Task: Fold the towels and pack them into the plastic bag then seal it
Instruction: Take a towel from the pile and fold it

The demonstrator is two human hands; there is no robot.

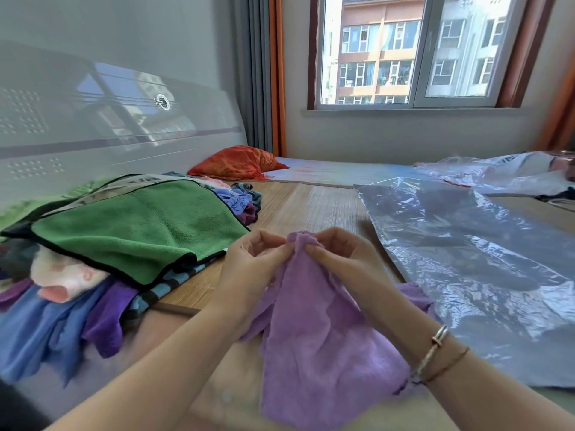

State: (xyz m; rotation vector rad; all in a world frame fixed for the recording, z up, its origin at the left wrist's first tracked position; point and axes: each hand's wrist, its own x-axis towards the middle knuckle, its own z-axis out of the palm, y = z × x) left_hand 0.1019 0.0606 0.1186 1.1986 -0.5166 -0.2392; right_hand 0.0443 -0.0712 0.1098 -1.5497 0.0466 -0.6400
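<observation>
Towel (314, 331), lilac and fleecy, hangs low in the head view, at about 6 o'clock from the picture's middle, held up by its top edge so that the rest drapes down toward the person's lap. Left hand (252, 262) pinches that top edge between thumb and curled fingers; right hand (339, 259), just beside it at 3 o'clock, pinches the same edge the same way, so each grip is closed on the cloth and the two hands nearly touch. Two thin bracelets (435, 353) circle the right wrist. At 3 o'clock from the hands a large clear plastic bag (466, 259) lies flat on the bed, its near edge lying over a corner of the lilac towel. At 9 o'clock from the hands sits a loose heap of towels (77, 275), with a green towel (140, 225) edged in black spread on top and pink, blue and purple cloths spilling out beneath. A woven bamboo mat (311, 206) covers the bed under all of this. At 12 o'clock, far back, an orange-red pillow (236, 163) lies by the headboard (93, 126), and a window (410, 51) at 1 o'clock looks onto apartment blocks.
</observation>
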